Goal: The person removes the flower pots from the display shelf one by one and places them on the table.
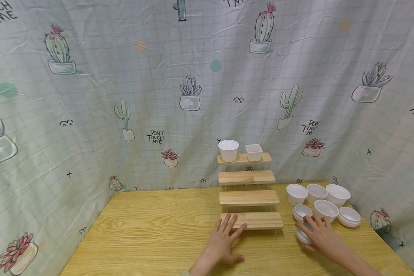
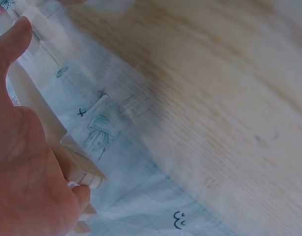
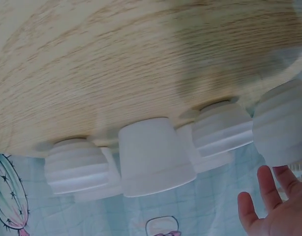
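My left hand [image 1: 221,240] has its fingers spread, with the fingertips at the front edge of the lowest tier of a wooden stepped stand [image 1: 258,220]; it holds nothing. My right hand [image 1: 321,237] grips a small white ribbed pot [image 3: 284,123] at the front of a group of white pots, fingers over its rim and thumb on the near side. Just behind it sits another small ribbed pot [image 1: 302,212]. A larger smooth pot [image 1: 326,210] is beside the right fingers, and a low ribbed pot [image 1: 349,217] stands farther right.
On the stand's top tier are a round white pot [image 1: 229,151] and a square white pot [image 1: 254,153]. Several more white pots [image 1: 296,194] line the back right. The wooden table [image 1: 151,230] meets a cactus-print curtain [image 1: 158,96] behind and at both sides.
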Action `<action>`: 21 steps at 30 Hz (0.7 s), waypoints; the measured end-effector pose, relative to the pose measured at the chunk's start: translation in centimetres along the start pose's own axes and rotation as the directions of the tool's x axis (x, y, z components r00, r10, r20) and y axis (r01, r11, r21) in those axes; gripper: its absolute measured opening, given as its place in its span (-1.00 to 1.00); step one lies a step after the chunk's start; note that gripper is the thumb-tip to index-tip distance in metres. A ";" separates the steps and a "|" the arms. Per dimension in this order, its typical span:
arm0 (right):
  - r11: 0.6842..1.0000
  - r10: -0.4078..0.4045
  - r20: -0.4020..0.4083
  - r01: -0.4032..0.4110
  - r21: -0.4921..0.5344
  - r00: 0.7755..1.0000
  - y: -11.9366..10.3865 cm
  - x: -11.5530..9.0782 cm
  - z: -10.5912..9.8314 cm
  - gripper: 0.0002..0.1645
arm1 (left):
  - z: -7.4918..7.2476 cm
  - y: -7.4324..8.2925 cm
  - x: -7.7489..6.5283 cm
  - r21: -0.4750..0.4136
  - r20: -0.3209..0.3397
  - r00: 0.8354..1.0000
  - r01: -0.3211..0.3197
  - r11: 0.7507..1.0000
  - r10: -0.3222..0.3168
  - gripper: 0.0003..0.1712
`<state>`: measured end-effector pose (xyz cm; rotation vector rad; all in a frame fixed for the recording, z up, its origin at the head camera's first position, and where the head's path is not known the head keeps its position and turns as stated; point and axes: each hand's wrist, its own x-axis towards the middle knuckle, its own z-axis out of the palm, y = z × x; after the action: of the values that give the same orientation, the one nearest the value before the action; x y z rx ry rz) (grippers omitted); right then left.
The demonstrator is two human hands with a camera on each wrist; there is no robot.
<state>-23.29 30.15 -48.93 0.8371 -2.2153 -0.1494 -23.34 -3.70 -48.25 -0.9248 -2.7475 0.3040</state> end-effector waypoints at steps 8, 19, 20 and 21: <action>1.000 0.000 0.019 0.000 0.001 1.000 0.4 -0.6 0.5 -0.21 | -0.1 0.0 0.0 -0.005 0.019 1.000 0.002 1.000 -0.002 0.01; 1.000 0.009 0.060 -0.009 -0.001 0.998 0.8 -1.5 1.2 -0.23 | -0.2 0.1 0.0 -0.012 0.000 1.000 0.000 1.000 0.000 0.01; 1.000 0.011 0.062 -0.011 0.002 0.998 0.8 -1.5 1.2 -0.23 | -0.2 0.1 0.0 -0.013 0.001 1.000 0.000 1.000 0.000 0.01; 1.000 0.013 0.062 -0.014 0.007 0.998 0.8 -1.5 1.3 -0.22 | -0.2 0.1 0.0 -0.011 0.002 1.000 0.000 1.000 0.000 0.01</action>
<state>-23.84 31.55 -50.45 0.8316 -2.2802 -0.1625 -23.20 -3.62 -48.06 -0.9277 -2.7539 0.2899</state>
